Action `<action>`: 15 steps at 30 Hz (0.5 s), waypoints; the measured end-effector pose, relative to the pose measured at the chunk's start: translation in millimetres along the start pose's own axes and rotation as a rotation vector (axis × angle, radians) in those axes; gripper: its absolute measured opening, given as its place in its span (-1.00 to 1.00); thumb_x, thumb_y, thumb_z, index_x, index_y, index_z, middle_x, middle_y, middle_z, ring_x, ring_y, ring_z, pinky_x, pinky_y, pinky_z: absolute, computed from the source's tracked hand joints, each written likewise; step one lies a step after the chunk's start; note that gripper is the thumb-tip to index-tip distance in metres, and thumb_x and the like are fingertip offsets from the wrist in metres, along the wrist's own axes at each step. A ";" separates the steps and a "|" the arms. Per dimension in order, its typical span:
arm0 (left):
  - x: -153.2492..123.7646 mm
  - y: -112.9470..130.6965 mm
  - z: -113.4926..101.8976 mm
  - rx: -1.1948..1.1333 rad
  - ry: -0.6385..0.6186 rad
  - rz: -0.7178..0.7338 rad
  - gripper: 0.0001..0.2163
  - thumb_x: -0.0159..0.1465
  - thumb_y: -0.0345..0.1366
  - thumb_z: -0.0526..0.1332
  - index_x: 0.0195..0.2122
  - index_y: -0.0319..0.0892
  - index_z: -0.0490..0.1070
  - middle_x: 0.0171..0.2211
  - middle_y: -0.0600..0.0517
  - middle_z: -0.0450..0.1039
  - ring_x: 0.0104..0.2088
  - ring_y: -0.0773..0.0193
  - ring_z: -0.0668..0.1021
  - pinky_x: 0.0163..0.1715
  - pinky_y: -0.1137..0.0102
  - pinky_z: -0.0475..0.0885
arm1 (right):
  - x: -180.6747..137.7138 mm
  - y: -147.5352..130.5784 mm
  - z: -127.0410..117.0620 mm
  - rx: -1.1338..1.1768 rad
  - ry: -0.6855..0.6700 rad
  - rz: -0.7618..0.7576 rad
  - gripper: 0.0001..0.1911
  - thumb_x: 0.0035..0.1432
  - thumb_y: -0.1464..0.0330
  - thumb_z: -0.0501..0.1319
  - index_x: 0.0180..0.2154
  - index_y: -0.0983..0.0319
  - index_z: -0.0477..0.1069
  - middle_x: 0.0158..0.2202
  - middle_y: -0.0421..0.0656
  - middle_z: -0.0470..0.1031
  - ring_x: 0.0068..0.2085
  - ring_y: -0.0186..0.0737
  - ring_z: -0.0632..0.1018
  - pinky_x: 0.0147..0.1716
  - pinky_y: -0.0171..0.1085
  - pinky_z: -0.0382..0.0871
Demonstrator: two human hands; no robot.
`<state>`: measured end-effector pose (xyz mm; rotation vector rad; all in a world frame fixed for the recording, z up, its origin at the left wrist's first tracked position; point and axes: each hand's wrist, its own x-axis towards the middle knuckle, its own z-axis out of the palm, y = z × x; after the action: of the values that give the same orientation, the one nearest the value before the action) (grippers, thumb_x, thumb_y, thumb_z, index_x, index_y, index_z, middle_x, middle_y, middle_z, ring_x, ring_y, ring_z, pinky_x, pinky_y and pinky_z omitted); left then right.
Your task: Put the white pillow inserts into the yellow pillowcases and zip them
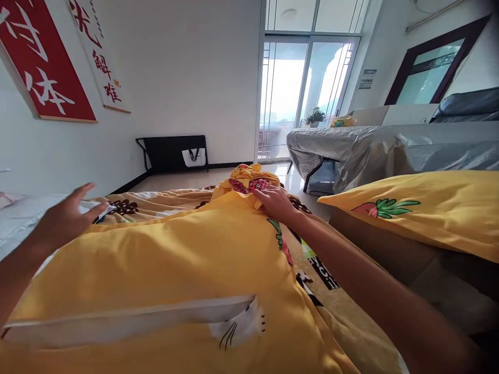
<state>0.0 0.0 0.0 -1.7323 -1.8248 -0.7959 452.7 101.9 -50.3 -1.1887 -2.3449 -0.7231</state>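
Yellow pillow [175, 249] is spread across the bed, touched at its far edge.
The right hand [275, 201] is laid on the pillow's far edge, fingers curled against the fabric; whether any is pinched cannot be told. The left hand [68, 218] is held open, fingers spread, nothing in it, above the pillow's left corner. A bunched yellow and red-check cloth [249, 182] is seen just beyond the right hand, on a patterned blanket [156, 200].

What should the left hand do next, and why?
Probably lower the left hand onto the far left corner of the yellow pillow: it hovers open beside that edge, while the right hand rests on the far right corner, by the bunched cloth.
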 end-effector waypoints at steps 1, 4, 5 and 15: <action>-0.3 21.8 7.0 -0.054 -0.161 -0.022 -0.31 0.24 0.20 0.00 0.23 -0.20 0.15 0.14 -0.04 0.37 -0.02 -0.01 0.53 -0.12 0.07 0.46 | 0.8 -1.5 6.8 -0.007 -0.010 -0.010 -0.68 0.12 0.51 0.05 -0.11 0.34 0.44 -0.33 -0.02 0.56 -0.30 -0.17 0.48 -0.21 -0.26 0.19; -18.5 107.8 18.0 -0.256 -0.315 0.284 -0.48 0.33 0.04 -0.02 0.22 -0.11 0.19 0.18 0.02 0.34 0.10 0.09 0.46 0.06 0.12 0.36 | 3.8 -2.0 25.0 -0.018 -0.059 0.038 -0.68 0.16 0.48 0.03 -0.08 0.36 0.42 -0.31 0.01 0.57 -0.29 -0.14 0.49 -0.23 -0.25 0.18; -29.0 136.6 21.2 -0.314 -0.321 0.427 -0.53 0.35 -0.01 -0.03 0.18 -0.16 0.25 0.16 -0.02 0.37 0.13 0.12 0.43 0.12 0.15 0.31 | 4.5 -0.8 30.5 -0.022 -0.096 0.085 -0.68 0.17 0.47 0.04 -0.06 0.35 0.41 -0.30 0.01 0.57 -0.27 -0.12 0.50 -0.24 -0.25 0.17; -102.9 210.3 125.7 -0.613 -0.508 0.618 -0.69 0.38 -0.29 -0.05 0.02 -0.18 0.40 0.12 -0.12 0.41 0.17 0.12 0.40 0.12 0.17 0.29 | -9.0 -64.9 3.1 0.045 -0.221 0.188 -0.74 0.23 0.42 0.05 -0.08 0.29 0.40 -0.05 0.05 0.48 -0.02 -0.03 0.47 -0.10 -0.19 0.22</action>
<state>221.5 20.6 -145.4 -2.9097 -1.2063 -0.7251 403.8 65.8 -74.8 -1.5121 -2.3656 -0.4944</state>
